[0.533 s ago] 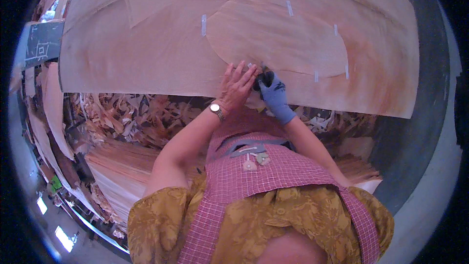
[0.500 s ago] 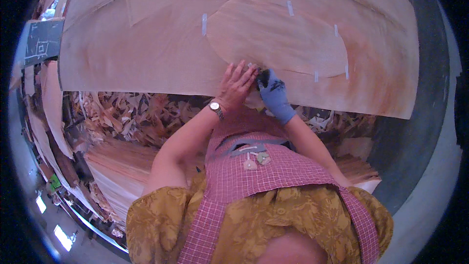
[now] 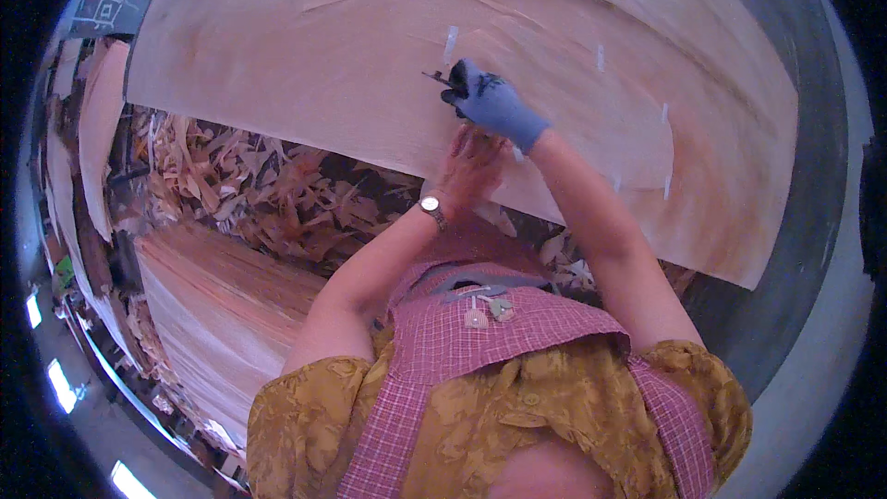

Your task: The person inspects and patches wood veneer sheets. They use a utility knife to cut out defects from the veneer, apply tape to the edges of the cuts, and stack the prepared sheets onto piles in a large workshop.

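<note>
A large pale wood veneer sheet (image 3: 277, 83) lies in front of me, with a rounded veneer patch (image 3: 582, 120) on it. Several short strips of whitish tape (image 3: 601, 57) sit along the patch's edge. My right hand (image 3: 490, 102), in a blue glove with dark fingertips, is closed round a small dark tool with a thin pointed end (image 3: 436, 78); its exact kind is too small to make out. That hand is over the patch's left end, just below a tape strip (image 3: 450, 44). My bare left hand (image 3: 469, 166) rests flat on the sheet near its front edge, fingers stretched out and slightly blurred.
Below the sheet's front edge lies a heap of veneer scraps (image 3: 268, 185). A stack of veneer sheets (image 3: 217, 300) stands nearer me at the left. A dark board with chalk marks (image 3: 115, 5) is at the far left. Grey floor (image 3: 785, 314) runs along the right.
My right hand has moved up and left, away from my left hand, and the thin tool now shows in it. My left hand stays near the front edge. The whole view has turned somewhat.
</note>
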Tool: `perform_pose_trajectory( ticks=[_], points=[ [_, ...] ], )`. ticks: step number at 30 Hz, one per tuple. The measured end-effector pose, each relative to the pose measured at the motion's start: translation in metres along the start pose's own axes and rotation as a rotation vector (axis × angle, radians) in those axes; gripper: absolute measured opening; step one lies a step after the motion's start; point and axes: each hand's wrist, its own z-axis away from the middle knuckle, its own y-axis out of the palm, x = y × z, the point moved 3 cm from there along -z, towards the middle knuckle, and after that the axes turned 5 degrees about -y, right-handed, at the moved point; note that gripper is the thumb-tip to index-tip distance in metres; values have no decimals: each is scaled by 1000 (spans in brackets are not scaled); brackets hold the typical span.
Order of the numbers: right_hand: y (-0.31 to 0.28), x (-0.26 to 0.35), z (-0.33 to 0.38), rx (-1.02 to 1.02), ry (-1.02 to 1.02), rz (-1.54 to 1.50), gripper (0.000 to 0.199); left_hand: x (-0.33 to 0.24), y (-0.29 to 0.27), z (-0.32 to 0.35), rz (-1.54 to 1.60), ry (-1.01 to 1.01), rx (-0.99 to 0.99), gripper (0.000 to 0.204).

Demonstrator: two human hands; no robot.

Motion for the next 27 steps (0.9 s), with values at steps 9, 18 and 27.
perform_pose_trajectory(
  ticks=[9, 18, 27],
  points=[
    [-72, -65, 65, -332, 163, 211, 28, 30, -40, -25, 237, -20, -173, 48],
    [-193, -336, 233, -632, 730, 801, 48, 266, -96, -66, -404, -562, -392, 63],
    [-195, -362, 268, -625, 712, 522, 47, 271, -100, -85, -392, -607, -260, 62]
  ],
)
